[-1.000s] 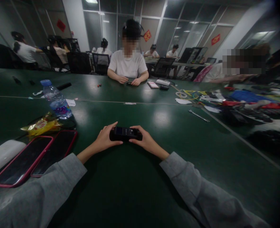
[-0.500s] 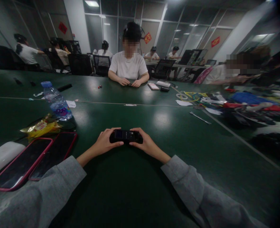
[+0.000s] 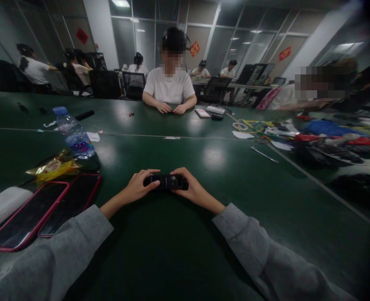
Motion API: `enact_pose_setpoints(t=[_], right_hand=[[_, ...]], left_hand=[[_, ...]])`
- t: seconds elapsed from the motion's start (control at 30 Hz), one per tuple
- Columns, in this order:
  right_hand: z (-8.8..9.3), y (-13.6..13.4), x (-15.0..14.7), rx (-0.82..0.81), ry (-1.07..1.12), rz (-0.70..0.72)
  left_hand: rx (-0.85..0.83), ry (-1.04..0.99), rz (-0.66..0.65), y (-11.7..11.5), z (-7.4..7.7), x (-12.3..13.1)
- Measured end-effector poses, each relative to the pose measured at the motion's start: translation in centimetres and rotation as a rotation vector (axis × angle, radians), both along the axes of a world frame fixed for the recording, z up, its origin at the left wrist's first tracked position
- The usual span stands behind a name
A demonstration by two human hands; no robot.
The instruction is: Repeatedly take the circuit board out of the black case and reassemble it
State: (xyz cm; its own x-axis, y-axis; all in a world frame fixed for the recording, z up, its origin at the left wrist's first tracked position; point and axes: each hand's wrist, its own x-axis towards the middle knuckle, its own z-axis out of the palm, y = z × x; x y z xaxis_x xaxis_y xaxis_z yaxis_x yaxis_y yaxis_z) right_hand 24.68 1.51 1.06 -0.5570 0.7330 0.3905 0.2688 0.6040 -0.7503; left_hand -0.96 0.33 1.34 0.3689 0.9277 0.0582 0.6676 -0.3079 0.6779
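Note:
A small black handheld device (image 3: 166,182) with a dark screen and light markings is held lengthwise between my hands, low over the green table (image 3: 172,251). My left hand (image 3: 137,184) grips its left end, the thumb lying across the screen side and the fingers along the far edge. Around the right end my right hand (image 3: 193,186) is closed, thumb at the near edge and index finger on top. Whether the device touches the table I cannot tell.
Left of me lie two red-edged phones (image 3: 31,213), a white case-like object (image 3: 4,207), a yellow packet (image 3: 55,167) and a water bottle (image 3: 73,133). A wrench (image 3: 264,154) and tangled cables (image 3: 254,126) lie right. A person (image 3: 169,88) sits opposite.
My left thumb has shifted from the device's near edge up onto its screen side. The right hand keeps nearly the same hold.

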Motion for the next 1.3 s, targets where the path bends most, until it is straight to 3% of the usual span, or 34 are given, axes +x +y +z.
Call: enact_pose_setpoints(t=[0.37,0.73,0.97,1.3], right_hand=[[1.1,0.1,0.1,-0.215,-0.006,-0.009],[0.7,0.6,0.4,-0.420,0.122,0.037],[0.7,0.7,0.4,-0.427,0.112,0.014],[0.7,0.4,0.1,-0.318,0.057,-0.035]], left_hand=[[-0.057,0.002,0.035,-0.2,0.4,0.1],[-0.004,-0.002,-0.049,-0.2,0.7,0.3],[-0.012,0.027,-0.080,-0.8,1.2,0.3],[0.040,-0.065,-0.056,-0.3,0.3,0.4]])
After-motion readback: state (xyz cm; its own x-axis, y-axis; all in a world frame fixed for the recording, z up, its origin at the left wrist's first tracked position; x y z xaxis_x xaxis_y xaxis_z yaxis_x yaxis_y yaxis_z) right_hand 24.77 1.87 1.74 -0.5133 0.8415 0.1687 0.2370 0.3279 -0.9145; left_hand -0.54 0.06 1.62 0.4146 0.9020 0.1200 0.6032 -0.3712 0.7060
